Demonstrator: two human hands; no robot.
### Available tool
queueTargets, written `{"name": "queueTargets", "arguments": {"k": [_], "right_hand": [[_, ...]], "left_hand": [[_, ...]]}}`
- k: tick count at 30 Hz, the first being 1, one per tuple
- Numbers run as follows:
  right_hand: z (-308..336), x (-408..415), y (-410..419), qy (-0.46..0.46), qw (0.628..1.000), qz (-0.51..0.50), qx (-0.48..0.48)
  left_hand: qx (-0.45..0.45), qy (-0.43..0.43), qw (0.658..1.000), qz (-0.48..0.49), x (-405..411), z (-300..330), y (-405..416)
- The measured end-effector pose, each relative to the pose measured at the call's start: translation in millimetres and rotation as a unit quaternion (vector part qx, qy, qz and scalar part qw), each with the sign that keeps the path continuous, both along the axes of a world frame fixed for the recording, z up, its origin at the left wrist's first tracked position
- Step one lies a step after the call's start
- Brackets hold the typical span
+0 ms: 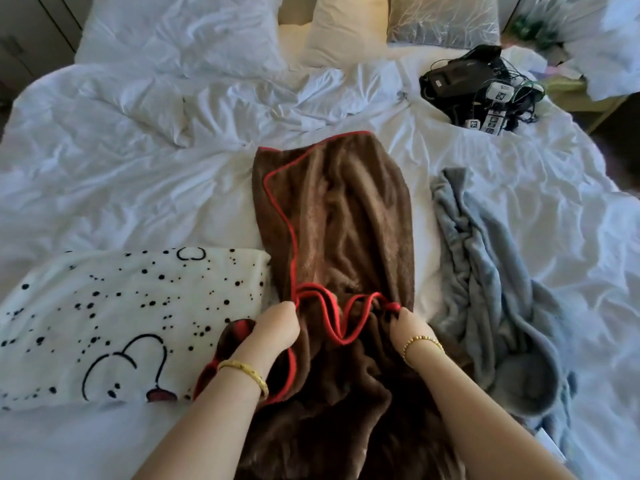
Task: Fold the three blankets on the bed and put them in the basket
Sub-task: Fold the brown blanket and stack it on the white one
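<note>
A brown blanket with a red trim (341, 216) lies lengthwise down the middle of the bed, folded into a long strip. My left hand (277, 327) grips its red-edged near end on the left. My right hand (407, 323) pinches the bunched red edge on the right. A white blanket with black dots and a cartoon print (114, 317) lies flat to the left. A grey blanket (491, 282) lies crumpled to the right. No basket is in view.
The white duvet (138, 161) covers the bed in wrinkles. Pillows (346, 26) lean at the headboard. A black device with tangled cables and small white boxes (474, 88) sits at the far right of the bed.
</note>
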State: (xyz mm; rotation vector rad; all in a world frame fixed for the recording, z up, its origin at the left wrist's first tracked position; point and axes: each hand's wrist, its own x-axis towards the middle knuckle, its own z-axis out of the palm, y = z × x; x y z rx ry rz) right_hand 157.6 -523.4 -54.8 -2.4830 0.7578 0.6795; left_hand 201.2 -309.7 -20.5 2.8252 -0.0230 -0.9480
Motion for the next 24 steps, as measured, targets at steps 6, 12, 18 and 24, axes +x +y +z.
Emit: {"name": "queueTargets", "arguments": {"k": [6,12,18,24], "right_hand": [[38,-96,18,0.231,0.951,0.202,0.028],[38,-162,7,-0.162,0.981,-0.094,0.048],[70,-117,2,-0.090,0.990,0.030,0.104],[114,-15,14,-0.358,0.871,-0.226,0.248]], "left_hand": [[0.059,0.241,0.952,-0.179,-124,2,12],[0.118,0.333,0.902,-0.249,-203,0,20],[-0.159,-0.002,0.983,0.095,-130,49,13],[-0.327,-0.233,0.864,0.303,-59,68,16]]}}
